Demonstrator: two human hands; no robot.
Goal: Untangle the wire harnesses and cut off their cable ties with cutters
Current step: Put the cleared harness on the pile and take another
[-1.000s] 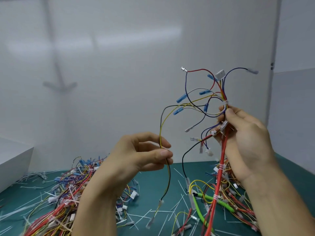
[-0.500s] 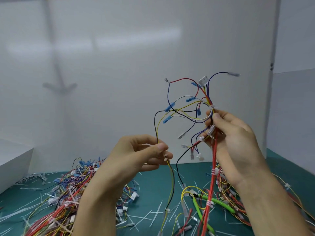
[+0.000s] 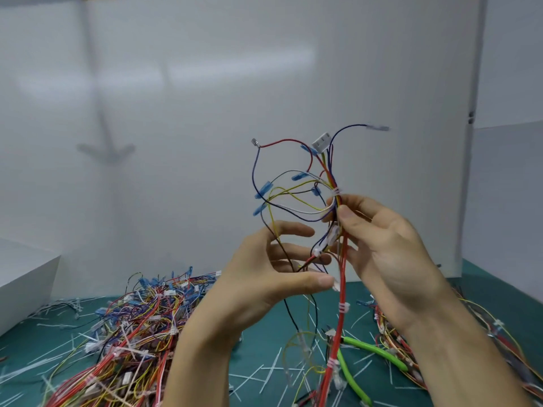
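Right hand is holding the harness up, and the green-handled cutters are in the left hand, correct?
Not quite. The right hand does hold the harness up, but the cutters are not in the left hand. They lie on the green mat below the hands, as the head view shows. The left hand has only loose wires at its fingers.

Red, yellow, blue, black and white wires [image 3: 342,292] with blue sleeves [image 3: 262,190] are being shown. The teal tabletop [image 3: 264,333] is being covered by white ties [image 3: 273,365]; bright green cutter handles [image 3: 373,349] are being seen.
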